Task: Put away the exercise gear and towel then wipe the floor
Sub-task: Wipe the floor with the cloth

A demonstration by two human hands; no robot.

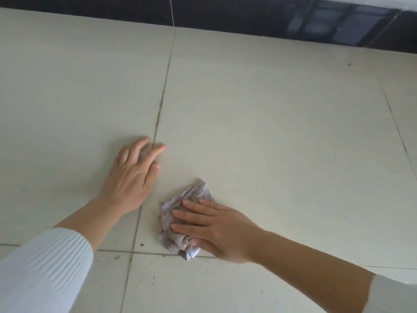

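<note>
1. Cream tile floor (270, 109) fills pretty much the whole frame, with a dark skirting strip (225, 12) along the top edge.
2. The cloth (196, 190) is a crumpled greyish rag at lower centre, sitting just above a horizontal grout joint. The person's right hand (216, 229) presses down on it with straight fingers and covers its lower right part. The thumb is at the rag's bottom corner, and it's hard to tell if it's tucked under.
3. The left hand (133, 175) lies flat on the tile at centre left. Its fingers are spread over the vertical grout line (164, 86) and it holds nothing, so it looks like a prop for balance.
4. No exercise gear or towel shows anywhere, so this is probably the floor-wiping part.
5. Dark specks (142, 244) sit just left of the rag near where the grout lines cross, with more scattered below. Tips for doing it well:
   - Drag the rag toward the specks in overlapping passes.
   - Keep the palm flat so the pressure stays even.
   - Gather the grit instead of flicking it around.
6. The rag looks speckled with dirt already, so folding it to a cleaner face would help avoid smearing. The grout probably needs a firmer rub along its length.
</note>
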